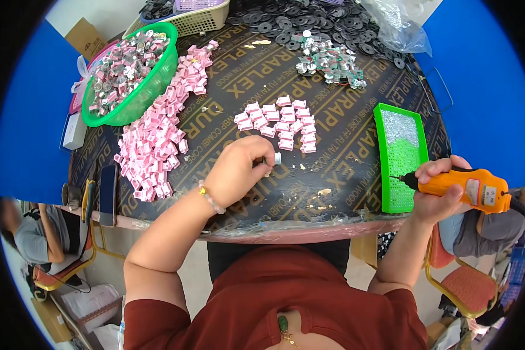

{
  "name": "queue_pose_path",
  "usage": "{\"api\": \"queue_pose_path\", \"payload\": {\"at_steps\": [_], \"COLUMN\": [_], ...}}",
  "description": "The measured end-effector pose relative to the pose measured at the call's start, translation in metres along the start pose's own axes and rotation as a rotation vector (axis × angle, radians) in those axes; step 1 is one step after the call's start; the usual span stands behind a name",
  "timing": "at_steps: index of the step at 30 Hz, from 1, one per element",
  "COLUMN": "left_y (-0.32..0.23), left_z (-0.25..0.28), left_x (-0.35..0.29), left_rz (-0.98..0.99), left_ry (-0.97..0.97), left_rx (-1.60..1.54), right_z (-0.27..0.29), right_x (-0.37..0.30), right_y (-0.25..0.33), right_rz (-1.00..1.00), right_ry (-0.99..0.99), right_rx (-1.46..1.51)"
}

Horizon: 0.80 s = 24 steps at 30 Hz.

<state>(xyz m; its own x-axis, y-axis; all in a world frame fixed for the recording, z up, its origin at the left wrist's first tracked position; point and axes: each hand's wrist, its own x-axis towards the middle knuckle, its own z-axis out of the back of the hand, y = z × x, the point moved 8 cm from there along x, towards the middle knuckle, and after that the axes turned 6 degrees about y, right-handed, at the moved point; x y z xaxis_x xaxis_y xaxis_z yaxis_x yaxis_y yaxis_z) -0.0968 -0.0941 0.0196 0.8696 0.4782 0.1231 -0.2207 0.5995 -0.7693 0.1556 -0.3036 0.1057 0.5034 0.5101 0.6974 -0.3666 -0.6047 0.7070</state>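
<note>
Bench assembly seen from above. The left hand (pixel 245 166) pinches a small pale part (pixel 278 158), largely hidden by the grasp, just nearer the wearer than a cluster of pink plastic housings (pixel 308 140). The right hand (pixel 438 195) grips an orange electric screwdriver (pixel 468 184), its bit crossing a green tray (pixel 383 154) of silvery pieces, probably screws. Pink-and-silver units (pixel 119 79) in the green basket (pixel 158 104) appear finished; the loose pink heap (pixel 154 146) seemingly remains.

Basket (pixel 153 87) left of part pile (pixel 157 137), tray (pixel 382 154) right, discs (pixel 332 23) behind on table (pixel 347 140)
</note>
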Motion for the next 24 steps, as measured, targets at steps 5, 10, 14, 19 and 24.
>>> {"api": "queue_pose_path", "payload": {"at_steps": [5, 10, 14, 19, 24], "left_y": [0.006, -0.001, -0.01, -0.024, -0.018], "left_z": [0.0, -0.006, -0.011, -0.021, -0.022], "left_x": [0.006, 0.001, -0.002, -0.011, -0.011], "left_rz": [-0.068, -0.173, -0.208, -0.125, -0.129], "left_ry": [0.011, -0.055, -0.135, -0.136, -0.153], "left_rx": [0.087, 0.189, 0.354, 0.443, 0.432], "right_z": [-0.027, -0.05, -0.072, -0.098, -0.124], "right_x": [0.002, 0.003, 0.006, 0.006, 0.006], "right_y": [-0.005, -0.012, -0.013, -0.013, -0.022], "right_rz": [-0.047, -0.096, -0.121, -0.153, -0.179], "right_ry": [-0.02, 0.032, 0.08, 0.163, 0.236], "right_rx": [0.018, 0.098, 0.164, 0.257, 0.372]}}
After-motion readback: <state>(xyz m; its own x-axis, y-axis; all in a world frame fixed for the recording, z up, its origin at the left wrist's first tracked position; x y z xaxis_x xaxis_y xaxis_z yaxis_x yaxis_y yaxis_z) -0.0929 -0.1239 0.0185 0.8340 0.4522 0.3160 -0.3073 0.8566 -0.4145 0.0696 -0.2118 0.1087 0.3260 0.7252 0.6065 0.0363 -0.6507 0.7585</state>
